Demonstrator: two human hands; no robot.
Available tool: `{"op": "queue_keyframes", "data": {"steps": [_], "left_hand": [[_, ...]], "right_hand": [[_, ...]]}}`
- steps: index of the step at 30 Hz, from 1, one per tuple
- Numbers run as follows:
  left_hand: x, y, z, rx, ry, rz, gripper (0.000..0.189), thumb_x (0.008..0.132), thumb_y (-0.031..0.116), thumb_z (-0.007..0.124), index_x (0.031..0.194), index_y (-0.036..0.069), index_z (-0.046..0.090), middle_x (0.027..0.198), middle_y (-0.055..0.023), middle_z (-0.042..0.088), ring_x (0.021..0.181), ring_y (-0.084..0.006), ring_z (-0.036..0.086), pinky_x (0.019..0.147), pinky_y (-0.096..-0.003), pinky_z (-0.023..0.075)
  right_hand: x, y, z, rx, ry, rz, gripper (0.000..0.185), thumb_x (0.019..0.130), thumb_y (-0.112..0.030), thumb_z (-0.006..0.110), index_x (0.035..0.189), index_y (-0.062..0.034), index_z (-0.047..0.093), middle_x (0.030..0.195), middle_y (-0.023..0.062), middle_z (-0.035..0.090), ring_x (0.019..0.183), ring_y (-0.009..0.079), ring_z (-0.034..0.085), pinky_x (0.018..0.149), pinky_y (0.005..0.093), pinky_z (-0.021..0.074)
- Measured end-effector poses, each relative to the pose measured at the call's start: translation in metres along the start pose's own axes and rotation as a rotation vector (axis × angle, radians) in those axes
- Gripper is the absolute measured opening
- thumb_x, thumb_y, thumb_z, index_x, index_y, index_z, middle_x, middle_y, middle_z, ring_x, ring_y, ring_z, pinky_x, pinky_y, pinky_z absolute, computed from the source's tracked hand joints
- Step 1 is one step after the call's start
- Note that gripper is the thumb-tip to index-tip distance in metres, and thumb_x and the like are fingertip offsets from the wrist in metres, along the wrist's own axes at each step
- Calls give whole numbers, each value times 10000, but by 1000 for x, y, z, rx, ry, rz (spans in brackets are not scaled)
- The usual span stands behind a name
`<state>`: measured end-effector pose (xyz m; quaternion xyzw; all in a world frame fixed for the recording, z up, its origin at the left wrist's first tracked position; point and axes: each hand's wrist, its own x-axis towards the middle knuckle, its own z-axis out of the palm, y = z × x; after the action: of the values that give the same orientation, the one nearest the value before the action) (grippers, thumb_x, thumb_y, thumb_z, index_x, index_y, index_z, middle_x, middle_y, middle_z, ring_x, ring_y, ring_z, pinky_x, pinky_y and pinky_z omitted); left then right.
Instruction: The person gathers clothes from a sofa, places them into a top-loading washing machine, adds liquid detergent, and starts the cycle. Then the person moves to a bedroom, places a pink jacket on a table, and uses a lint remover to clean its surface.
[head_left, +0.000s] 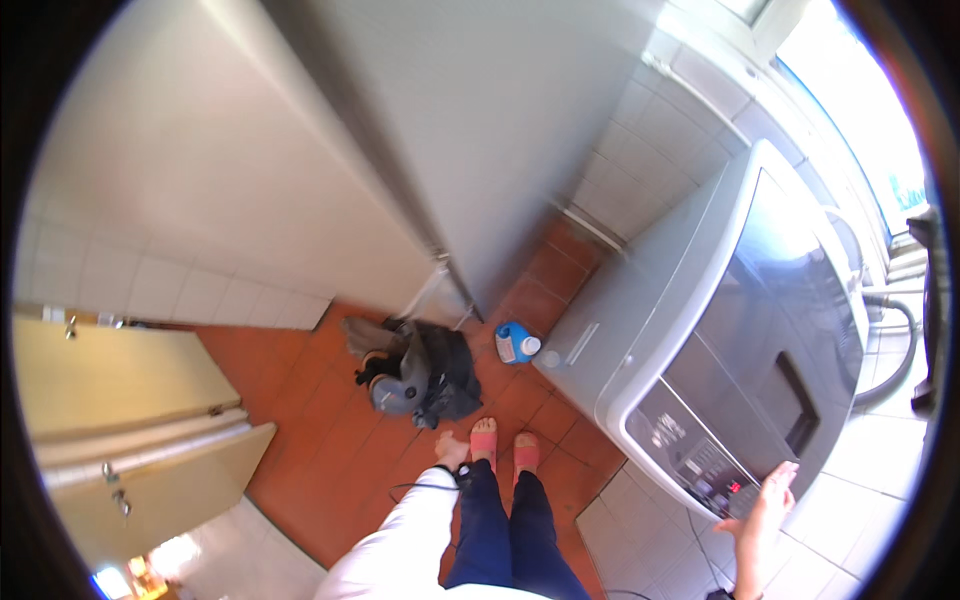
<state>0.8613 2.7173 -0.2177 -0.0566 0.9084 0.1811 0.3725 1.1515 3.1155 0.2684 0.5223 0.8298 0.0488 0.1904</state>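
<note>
My right hand (761, 506) is over the front corner of a grey top-loading washing machine (675, 292), beside its control panel (701, 457). Its thumb and fingers are apart, with nothing between them; whether it touches the panel I cannot tell. A red digital display (733, 487) glows near the thumb. The machine's dark lid (757, 337) is down. Low by my feet hangs my left hand (451, 451), seemingly with nothing in it. Just beyond that hand, a heap of dark and grey clothes (442, 367) sits on the floor.
A blue bottle with a white cap (516, 343) stands between the clothes and the machine on the red tiled floor (337, 450). Large pale panels (225, 150) rise ahead. Yellowish cabinet doors (127, 382) are at the left. A grey hose (896, 360) curves behind the machine, near a bright window (855, 90).
</note>
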Motion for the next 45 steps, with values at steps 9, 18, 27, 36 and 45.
{"op": "queue_keyframes", "data": {"steps": [9,18,27,36,45], "left_hand": [[-275,-241,-182,-220,180,-486,340,728,191,771,1040,59,757,1008,-151,763,958,-269,737,897,-365,563],[-550,-384,-82,-892,673,-812,251,780,228,759,959,54,778,858,-133,767,790,-250,743,759,-355,581],[-623,-483,90,-1222,685,-1172,342,853,427,602,760,181,821,814,-96,767,874,-302,743,818,-413,577],[-612,-546,88,-1573,403,-1581,610,923,550,556,1128,2,730,1197,-248,688,1189,-380,639,1018,-468,497],[-524,-826,-121,-2220,1203,-919,242,903,247,707,885,16,776,763,-102,742,747,-211,725,661,-361,578]], "right_hand": [[17,5,12,-514,61,15,1643,262,-688,929,1534,93,243,1537,258,417,1392,297,482,1113,366,417],[-24,-129,-74,301,405,-841,723,743,-244,877,1378,-74,574,1319,204,635,1171,366,626,994,461,480],[-301,-351,-149,574,391,-1460,178,872,-103,707,766,40,703,655,230,626,576,399,596,569,439,471],[-596,-542,-141,597,167,-1808,208,884,-148,704,750,7,742,656,149,698,600,292,680,601,407,516],[-828,-737,-113,540,107,-2103,266,813,-180,789,640,1,700,598,116,682,584,255,685,570,391,516]]}}
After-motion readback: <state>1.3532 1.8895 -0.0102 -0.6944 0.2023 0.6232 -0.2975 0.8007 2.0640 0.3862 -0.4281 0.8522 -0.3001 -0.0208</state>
